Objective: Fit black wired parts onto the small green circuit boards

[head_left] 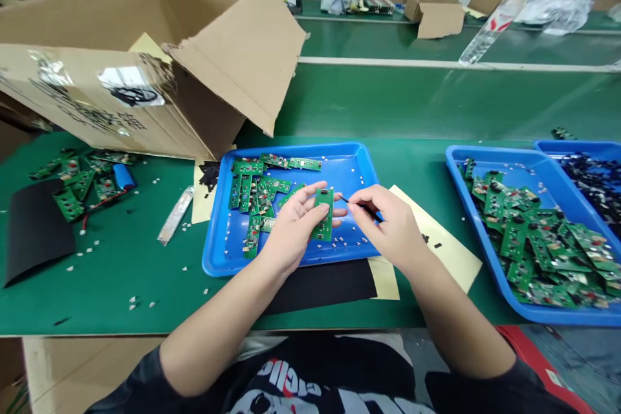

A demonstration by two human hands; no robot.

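Note:
My left hand grips a green circuit board between thumb and fingers, held above the blue tray. In my right hand is a pair of black tweezers, pinched between thumb and fingers. Its thin tip points left toward the board's upper right edge; whether it touches or carries anything is too small to tell. Beneath my hands, several circuit boards lie in the tray's left part. Small white pieces are scattered across its floor.
A large open cardboard box stands behind at left. Loose boards and a black sheet lie below it. At right, another blue tray holds piled boards, beside a tray of black parts. A bottle leans against the ledge.

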